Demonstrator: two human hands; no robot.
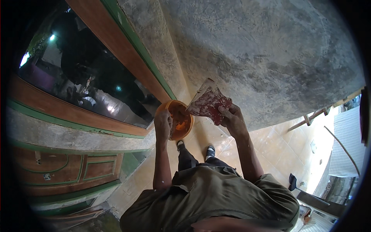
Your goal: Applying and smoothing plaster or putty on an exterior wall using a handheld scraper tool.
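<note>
My left hand (164,123) is closed on the near-left rim of an orange bucket (186,132), holding it below the corner by the window. Smears of some paste show on the inside of the bucket; how much it holds is hard to tell. In my right hand (232,119) is a dark red, flat plastering spreader (208,103), coated with pale, dried-looking patches. The spreader's left corner reaches to the bucket's right rim; whether they touch I cannot tell.
A grey, patchy plastered wall (262,58) rises ahead and to the right. At the left are a glass window (96,73) in a brown and green frame (119,34) and a panelled wooden door (58,166). Beige floor tiles (278,147) lie under my feet. Wooden pieces (307,120) stand farther right.
</note>
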